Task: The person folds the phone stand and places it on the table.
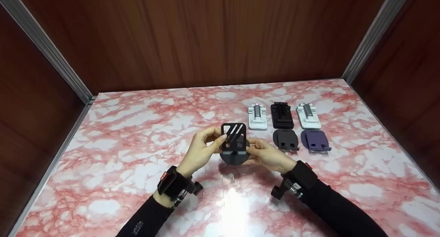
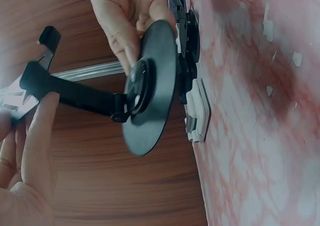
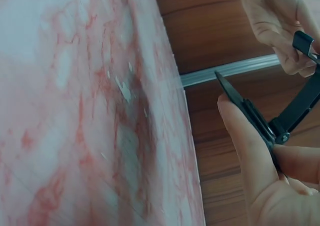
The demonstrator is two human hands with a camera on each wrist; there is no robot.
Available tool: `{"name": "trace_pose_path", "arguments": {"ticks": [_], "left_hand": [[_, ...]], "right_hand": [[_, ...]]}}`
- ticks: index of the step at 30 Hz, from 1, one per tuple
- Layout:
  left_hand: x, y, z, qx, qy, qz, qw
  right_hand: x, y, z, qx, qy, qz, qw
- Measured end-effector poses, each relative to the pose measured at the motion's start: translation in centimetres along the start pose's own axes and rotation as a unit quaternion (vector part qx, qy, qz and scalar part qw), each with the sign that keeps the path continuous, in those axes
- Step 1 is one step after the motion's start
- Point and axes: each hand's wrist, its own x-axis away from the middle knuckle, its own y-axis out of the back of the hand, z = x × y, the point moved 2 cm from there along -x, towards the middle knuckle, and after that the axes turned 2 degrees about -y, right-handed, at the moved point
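Note:
A black folding phone stand [image 1: 234, 159] is held above the table between both hands. Its slotted plate faces up, and its arm is unfolded from the round base [image 2: 159, 101]. My left hand [image 1: 202, 144] pinches the slotted plate by its left side, thumb on top. With thumb and fingers, my right hand [image 1: 270, 155] grips the edge of the round base. In the right wrist view that base [image 3: 245, 111] is edge-on between the right thumb and fingers, with the hinged arm [image 3: 302, 103] slanting up toward the left hand [image 3: 280, 28].
Behind to the right lie a white stand [image 1: 257, 122], a black stand [image 1: 282, 118] and another white stand [image 1: 309, 121] in a row. Nearer are a dark grey round-based stand [image 1: 285, 138] and a purple one [image 1: 315, 140]. Wood-patterned panels [image 1: 220, 41] wall the marbled table [image 1: 137, 127].

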Motion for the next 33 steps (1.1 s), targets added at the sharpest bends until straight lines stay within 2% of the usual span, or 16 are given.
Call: {"name": "trace_pose_path", "arguments": {"ticks": [3, 7, 11, 16, 21, 22, 24, 26, 29, 33], "left_hand": [[0.0, -0.2, 0.0, -0.008, -0.002, -0.002, 1.0000], [0.1, -0.4, 0.3, 0.006, -0.005, 0.014, 0.9999], [0.0, -0.5, 1.0, 0.037, 0.012, 0.042, 0.9984], [0.1, -0.6, 1.7, 0.047, 0.044, 0.060, 0.9961], [0.2, -0.7, 2.3, 0.038, 0.065, 0.061, 0.9952], [0.2, -0.8, 2.4, 0.036, 0.071, 0.063, 0.9948], [0.2, -0.8, 2.5, 0.037, 0.081, 0.067, 0.9938], [0.2, -0.8, 2.6, 0.043, 0.090, 0.070, 0.9925], [0.2, -0.7, 2.6, 0.054, 0.101, 0.075, 0.9906], [0.2, -0.8, 2.7, 0.056, 0.119, 0.081, 0.9880]], "right_hand": [[0.0, 0.0, 0.3, 0.007, 0.011, -0.001, 1.000], [0.2, 0.1, 0.3, 0.027, 0.017, -0.013, 0.999], [0.4, 0.3, 0.5, 0.093, 0.041, -0.043, 0.994], [0.6, 0.4, 1.3, 0.214, 0.090, -0.080, 0.969], [0.8, 0.4, 1.7, 0.279, 0.130, -0.096, 0.947], [0.8, 0.3, 1.8, 0.294, 0.139, -0.100, 0.940], [1.0, 0.3, 2.0, 0.340, 0.165, -0.117, 0.918], [1.1, 0.1, 2.2, 0.390, 0.194, -0.136, 0.890], [1.4, -0.2, 2.7, 0.462, 0.234, -0.172, 0.838], [1.7, -0.7, 3.1, 0.505, 0.285, -0.187, 0.793]]}}
